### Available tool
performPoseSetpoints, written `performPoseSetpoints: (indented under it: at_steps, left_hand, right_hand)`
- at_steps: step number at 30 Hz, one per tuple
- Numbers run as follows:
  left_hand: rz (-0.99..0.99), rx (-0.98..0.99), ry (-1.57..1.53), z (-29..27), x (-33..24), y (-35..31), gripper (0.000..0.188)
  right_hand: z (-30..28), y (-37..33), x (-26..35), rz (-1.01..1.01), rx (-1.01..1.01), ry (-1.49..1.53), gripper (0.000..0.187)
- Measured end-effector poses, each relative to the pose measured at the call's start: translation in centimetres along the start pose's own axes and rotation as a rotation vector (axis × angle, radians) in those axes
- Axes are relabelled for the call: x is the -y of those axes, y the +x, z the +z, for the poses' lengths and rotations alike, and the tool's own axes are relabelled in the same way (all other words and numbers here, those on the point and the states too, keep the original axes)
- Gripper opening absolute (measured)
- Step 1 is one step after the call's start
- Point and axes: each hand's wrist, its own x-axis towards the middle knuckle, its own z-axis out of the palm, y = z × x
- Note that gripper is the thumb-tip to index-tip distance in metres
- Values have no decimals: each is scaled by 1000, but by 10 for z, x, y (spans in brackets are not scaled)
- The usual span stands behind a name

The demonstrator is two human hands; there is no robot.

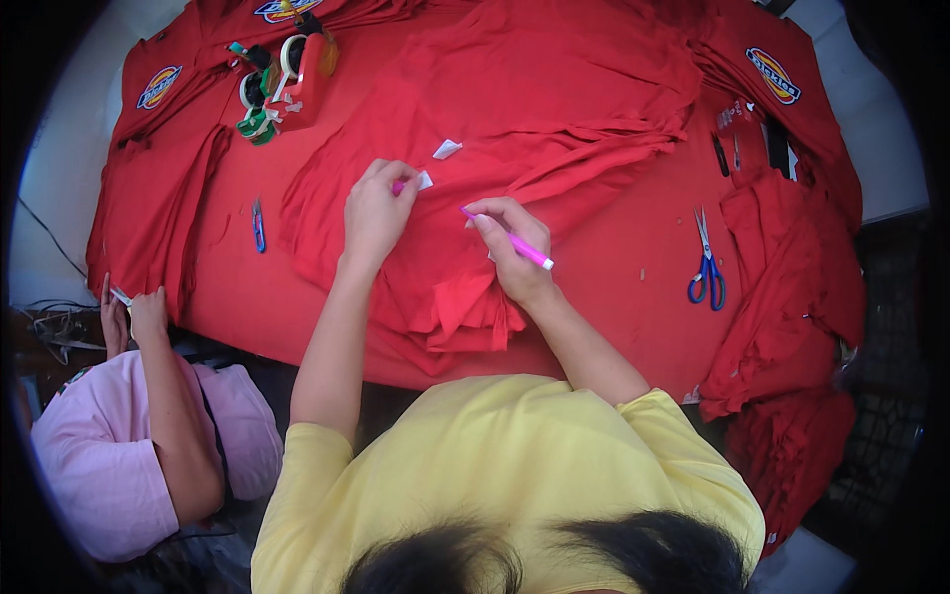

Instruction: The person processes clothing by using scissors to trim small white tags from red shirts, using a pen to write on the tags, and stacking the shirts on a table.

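A red garment (495,109) is spread in loose folds over the red-covered table. My left hand (374,213) is closed over it, pinching a small pink piece that looks like a pen cap (399,186). Beside those fingertips is a small white label (426,180); whether they also grip it I cannot tell. A second white label (447,149) lies on the cloth a little farther off. Between thumb and fingers, my right hand (515,243) holds a pink marker (529,250), its tip pointing left toward the labels and its white end toward the right.
Blue-handled scissors (707,272) lie on the right, and blue thread snips (258,227) on the left. Red and green tape dispensers (309,84) stand at the far left. More red garments (792,287) are heaped along the right edge. A person in pink (148,426) works at the left.
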Motion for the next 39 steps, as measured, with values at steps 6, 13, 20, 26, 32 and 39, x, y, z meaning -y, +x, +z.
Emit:
performPoseSetpoints:
  at_steps: [6,13,20,26,32,39]
  left_hand:
    - [-218,274,-353,-31,-30,-12,23]
    - [-281,380,-522,-33,-37,-22,20]
    - [-273,316,-708,-22,-43,-44,20]
    - [-296,481,-719,-27,-68,-52,19]
    - [-3,-100,-146,29,-1,29,26]
    - [-117,130,-313,13,-28,39,25]
  right_hand:
    - [8,5,3,-42,-50,27,13]
    - [14,7,-6,-118,-57,-20,12]
    - [24,0,-6,-275,-296,231,21]
    - [-5,-16,-23,-181,-149,88,32]
    - [-21,-22,5,-198,-105,68,29]
    - [-16,11,15,-134,-139,41,13]
